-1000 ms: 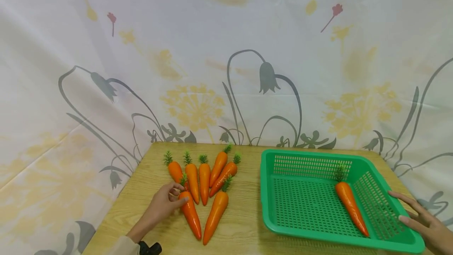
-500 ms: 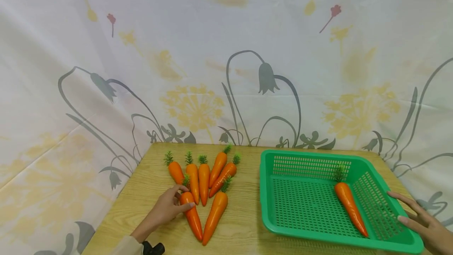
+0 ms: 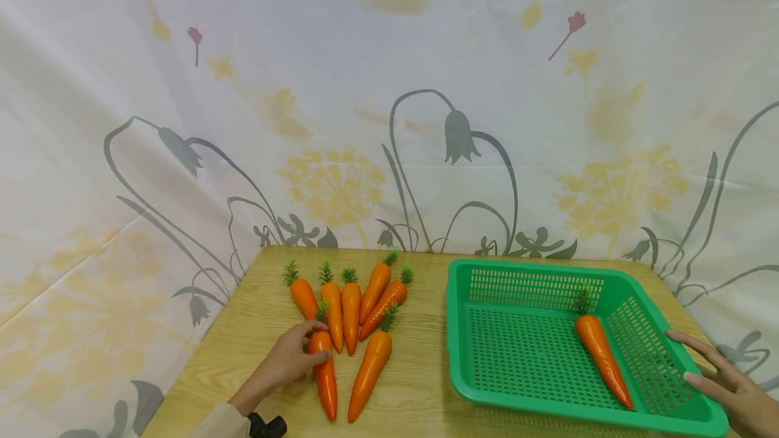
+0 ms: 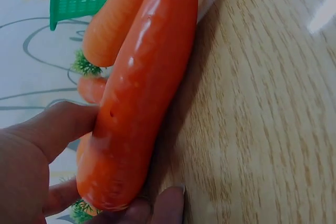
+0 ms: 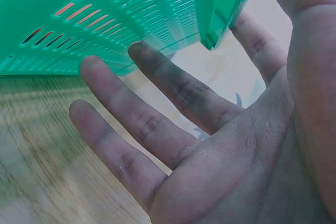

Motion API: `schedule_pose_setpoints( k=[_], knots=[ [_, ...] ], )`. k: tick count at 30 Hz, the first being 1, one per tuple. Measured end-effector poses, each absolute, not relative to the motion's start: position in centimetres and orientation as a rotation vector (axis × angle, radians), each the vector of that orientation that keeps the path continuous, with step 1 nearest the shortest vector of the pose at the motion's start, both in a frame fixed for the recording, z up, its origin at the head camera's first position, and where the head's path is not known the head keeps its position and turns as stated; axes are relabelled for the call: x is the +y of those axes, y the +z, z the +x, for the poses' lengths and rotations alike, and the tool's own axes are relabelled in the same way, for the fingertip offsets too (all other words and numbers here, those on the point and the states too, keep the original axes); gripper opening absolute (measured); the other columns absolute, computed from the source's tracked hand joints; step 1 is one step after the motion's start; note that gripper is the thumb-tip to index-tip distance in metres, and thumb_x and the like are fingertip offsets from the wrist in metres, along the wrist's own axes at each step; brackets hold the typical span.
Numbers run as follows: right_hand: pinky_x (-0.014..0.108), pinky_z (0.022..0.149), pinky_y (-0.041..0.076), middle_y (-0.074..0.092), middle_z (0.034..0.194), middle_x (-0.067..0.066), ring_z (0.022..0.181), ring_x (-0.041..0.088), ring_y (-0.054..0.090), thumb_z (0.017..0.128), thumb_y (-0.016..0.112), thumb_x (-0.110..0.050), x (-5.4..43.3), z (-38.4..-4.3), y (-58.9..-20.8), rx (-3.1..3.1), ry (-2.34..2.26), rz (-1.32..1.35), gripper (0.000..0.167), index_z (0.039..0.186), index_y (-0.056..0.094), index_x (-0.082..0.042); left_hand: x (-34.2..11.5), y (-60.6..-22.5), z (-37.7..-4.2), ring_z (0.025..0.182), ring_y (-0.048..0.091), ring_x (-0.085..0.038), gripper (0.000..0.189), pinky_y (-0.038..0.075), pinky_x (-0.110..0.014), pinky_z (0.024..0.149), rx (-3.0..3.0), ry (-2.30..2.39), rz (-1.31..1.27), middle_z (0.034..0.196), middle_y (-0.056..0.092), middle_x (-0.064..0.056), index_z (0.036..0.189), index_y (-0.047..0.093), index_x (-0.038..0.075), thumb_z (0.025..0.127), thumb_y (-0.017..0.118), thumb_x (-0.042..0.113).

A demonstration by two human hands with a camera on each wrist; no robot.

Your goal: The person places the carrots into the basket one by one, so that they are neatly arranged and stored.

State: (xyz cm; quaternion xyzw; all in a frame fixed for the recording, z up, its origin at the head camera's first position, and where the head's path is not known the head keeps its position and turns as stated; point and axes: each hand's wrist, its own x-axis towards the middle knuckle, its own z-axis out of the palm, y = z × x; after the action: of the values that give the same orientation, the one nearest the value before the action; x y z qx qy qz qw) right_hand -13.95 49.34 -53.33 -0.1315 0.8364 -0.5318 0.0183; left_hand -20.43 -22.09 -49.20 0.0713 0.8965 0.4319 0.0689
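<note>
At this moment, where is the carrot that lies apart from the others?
In the head view, that carrot lies inside the green basket, near its right side, where the right hand is.

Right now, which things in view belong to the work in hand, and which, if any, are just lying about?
Seem part of the job:
Left hand, pinching the front-left carrot
Six other table carrots
Basket
Basketed carrot
Right hand, touching the basket

Just there:
Table
Patterned backdrop
No stray items visible
</note>
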Motion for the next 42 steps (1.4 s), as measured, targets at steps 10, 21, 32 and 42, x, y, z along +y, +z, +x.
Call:
schedule_pose_setpoints(
  k=[10, 21, 32, 42],
  knots=[
    [0.084, 0.067, 0.038, 0.013, 0.14, -0.037, 0.118, 0.084, -0.023, 0.111, 0.03, 0.002, 49.4, -14.0, -53.2, 2.578, -1.648, -0.407, 0.071, 0.166, -0.005, -0.025, -22.0, -48.7, -20.4, 0.096, 0.063, -0.022, 0.049, 0.054, -0.035, 0.074, 2.715, 1.308, 0.151, 0.124, 0.063, -0.011, 0.123, 0.067, 0.007, 0.081, 0.09, 0.018],
    [0.082, 0.067, 0.04, 0.012, 0.14, -0.037, 0.116, 0.086, -0.021, 0.112, 0.029, 0.001, 49.4, -14.0, -53.1, 2.581, -1.641, -0.403, 0.07, 0.166, -0.006, -0.027, -22.2, -48.0, -20.3, 0.09, 0.067, -0.022, 0.055, 0.058, -0.034, 0.067, 2.596, 1.515, 0.145, 0.136, 0.058, -0.016, 0.132, 0.064, 0.006, 0.083, 0.088, 0.016],
    [0.083, 0.067, 0.038, 0.01, 0.14, -0.039, 0.116, 0.087, -0.021, 0.112, 0.029, 0.0, 49.4, -14.0, -53.1, 2.583, -1.63, -0.398, 0.07, 0.166, -0.007, -0.028, -22.0, -47.1, -20.8, 0.093, 0.068, -0.025, 0.063, 0.062, -0.042, 0.072, 2.535, 1.623, 0.21, 0.132, 0.061, -0.018, 0.138, 0.061, 0.004, 0.084, 0.088, 0.02],
    [0.084, 0.067, 0.037, 0.01, 0.139, -0.041, 0.118, 0.085, -0.022, 0.112, 0.03, 0.0, 49.5, -14.0, -53.1, 2.586, -1.624, -0.381, 0.071, 0.166, -0.007, -0.028, -21.4, -46.4, -21.1, 0.099, 0.067, -0.024, 0.062, 0.062, -0.04, 0.071, 2.542, 1.636, 0.261, 0.136, 0.06, -0.016, 0.139, 0.061, 0.006, 0.085, 0.088, 0.021]
  ],
)
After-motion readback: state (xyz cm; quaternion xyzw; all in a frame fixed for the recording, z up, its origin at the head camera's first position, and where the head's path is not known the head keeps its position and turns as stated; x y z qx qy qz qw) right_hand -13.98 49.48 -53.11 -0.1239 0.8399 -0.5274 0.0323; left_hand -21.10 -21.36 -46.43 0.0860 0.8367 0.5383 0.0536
